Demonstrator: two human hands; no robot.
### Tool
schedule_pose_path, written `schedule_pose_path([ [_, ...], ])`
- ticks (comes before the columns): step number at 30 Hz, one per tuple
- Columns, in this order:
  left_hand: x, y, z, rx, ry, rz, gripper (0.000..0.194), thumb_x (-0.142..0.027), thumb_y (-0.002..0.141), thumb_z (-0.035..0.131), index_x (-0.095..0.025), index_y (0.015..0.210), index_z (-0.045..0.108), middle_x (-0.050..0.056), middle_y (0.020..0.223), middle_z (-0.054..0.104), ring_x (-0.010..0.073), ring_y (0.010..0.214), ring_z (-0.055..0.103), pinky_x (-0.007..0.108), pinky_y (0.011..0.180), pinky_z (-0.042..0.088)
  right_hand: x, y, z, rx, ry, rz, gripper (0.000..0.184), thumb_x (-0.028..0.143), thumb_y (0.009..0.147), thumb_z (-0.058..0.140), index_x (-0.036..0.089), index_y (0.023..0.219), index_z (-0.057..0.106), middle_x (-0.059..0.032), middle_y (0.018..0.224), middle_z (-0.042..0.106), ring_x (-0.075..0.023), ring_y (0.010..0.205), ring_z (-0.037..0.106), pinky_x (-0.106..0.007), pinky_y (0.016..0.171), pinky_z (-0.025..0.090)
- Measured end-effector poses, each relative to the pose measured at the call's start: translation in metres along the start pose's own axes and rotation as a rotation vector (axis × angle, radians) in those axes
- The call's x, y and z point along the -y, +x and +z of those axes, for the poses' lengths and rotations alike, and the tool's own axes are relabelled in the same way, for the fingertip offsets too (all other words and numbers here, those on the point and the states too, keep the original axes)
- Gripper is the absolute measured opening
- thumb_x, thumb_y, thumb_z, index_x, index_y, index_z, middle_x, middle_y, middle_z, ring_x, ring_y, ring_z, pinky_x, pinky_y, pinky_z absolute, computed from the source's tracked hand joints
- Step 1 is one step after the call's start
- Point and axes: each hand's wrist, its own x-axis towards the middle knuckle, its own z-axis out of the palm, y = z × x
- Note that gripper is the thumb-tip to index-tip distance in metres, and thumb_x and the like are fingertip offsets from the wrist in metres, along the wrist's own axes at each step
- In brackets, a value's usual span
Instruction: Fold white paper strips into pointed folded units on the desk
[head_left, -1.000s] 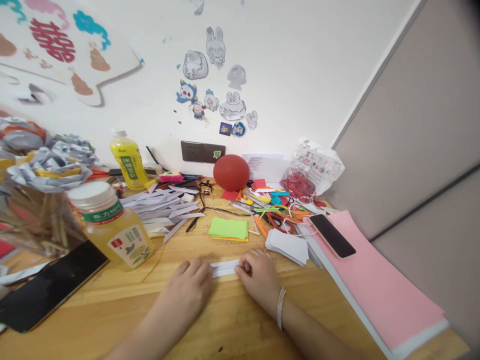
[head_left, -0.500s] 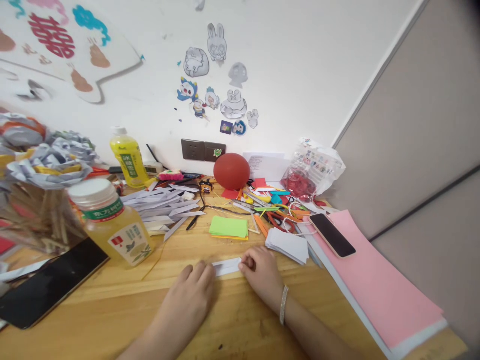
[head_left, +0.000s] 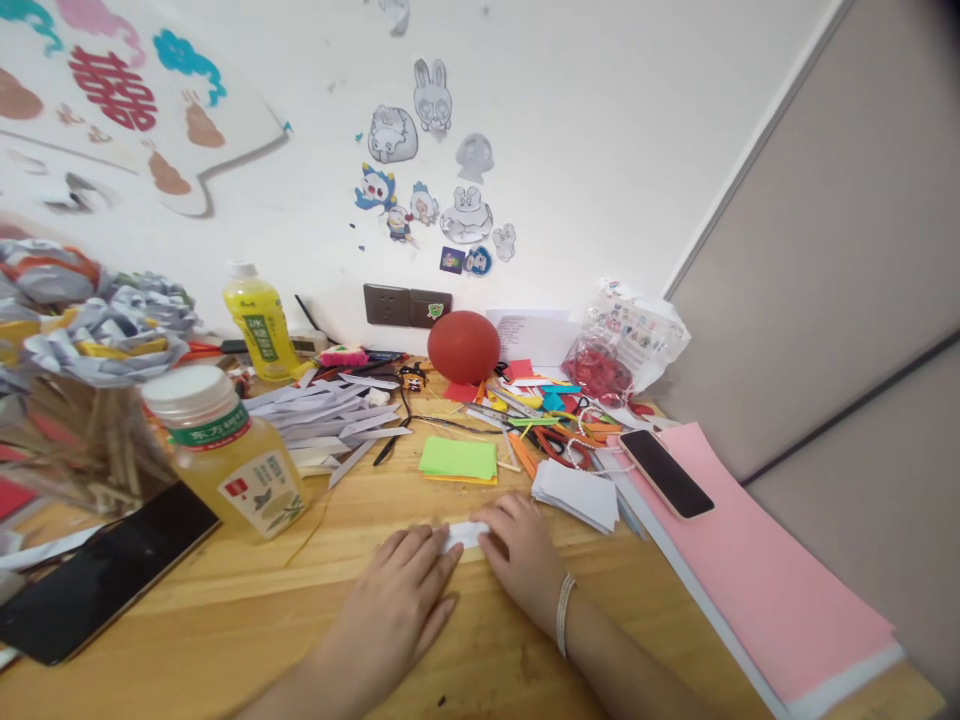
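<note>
A small folded strip of white paper lies on the wooden table between my hands. My left hand rests with its fingers stretched out over the strip's left end, the thumb apart and touching the wood. At the right end, my right hand, with a bracelet at the wrist, has its fingers bent around the paper, thumb below and index finger above. Just beyond are a pile of bright green paper slips and a stack of white paper slips.
A drink bottle with a white cap and a black tablet-like device stand left. Folded white paper strips lie behind. A red balloon sits near the wall. At right, a phone lies on pink paper.
My left hand has slid right and flattened, its fingers now more spread over the paper. Less of the strip shows between my hands. My right fingers have stretched a little over its end.
</note>
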Motion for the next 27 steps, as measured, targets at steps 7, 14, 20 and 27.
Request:
schedule_pose_path([
  [7,0.016,0.012,-0.005,-0.009,-0.054,0.084,0.031,-0.016,0.096,0.032,-0.015,0.092,0.063,0.007,0.092,0.064,0.0189,0.086,0.057,0.032,0.077,0.050,-0.001,0.006,-0.004,0.057,-0.259,-0.431,0.011,0.016,0.090,0.052,0.020,0.088,0.062,-0.0050,0.088,0.062,-0.0194,0.084,0.049,-0.032,0.074,0.035],
  [14,0.019,0.015,-0.013,0.133,0.005,0.090,0.026,-0.009,0.092,0.039,-0.016,0.076,0.058,0.005,0.082,0.060,0.0178,0.076,0.053,0.029,0.069,0.048,-0.003,0.005,0.000,0.033,-0.281,-0.447,0.009,0.017,0.089,0.054,0.018,0.085,0.061,-0.0046,0.082,0.062,-0.0186,0.077,0.049,-0.030,0.066,0.035],
  [20,0.019,0.015,-0.015,0.063,-0.123,-0.062,0.027,-0.015,0.092,0.038,-0.017,0.071,0.056,0.004,0.075,0.057,0.0173,0.070,0.053,0.028,0.065,0.045,0.001,0.002,0.000,0.072,-0.132,-0.335,0.012,0.013,0.086,0.056,0.019,0.076,0.059,-0.0028,0.080,0.061,-0.0169,0.078,0.050,-0.028,0.069,0.036],
  [27,0.020,0.023,-0.018,0.149,-0.220,-0.365,0.014,-0.014,0.083,0.048,-0.017,0.072,0.056,0.005,0.076,0.060,0.0196,0.073,0.057,0.029,0.065,0.045,0.002,0.006,-0.002,0.058,0.113,0.078,0.015,0.009,0.074,0.067,0.018,0.069,0.056,0.0013,0.073,0.057,-0.0156,0.076,0.051,-0.026,0.068,0.035],
])
